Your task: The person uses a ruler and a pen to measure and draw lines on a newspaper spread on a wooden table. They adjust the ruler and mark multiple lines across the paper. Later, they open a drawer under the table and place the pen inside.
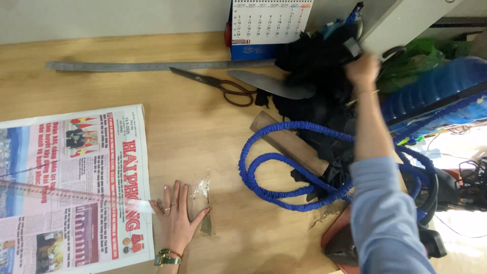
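Note:
My left hand [175,215] lies flat on the wooden table [203,127], fingers spread. Its fingertips touch the end of a clear plastic ruler [76,195] that lies across a newspaper [71,167]. A crumpled scrap of clear plastic [203,190] sits just right of the thumb. My right hand [361,68], in a light blue sleeve, is raised at the far right over a pile of black cloth [314,66]. It is blurred and closed around a small dark object [352,47].
A long metal ruler [152,65], scissors [218,83] and a broad grey blade [274,83] lie along the back. A desk calendar [269,20] stands behind them. A coiled blue hose [284,167] loops over a wooden block [291,144]. A blue jug [436,86] sits right.

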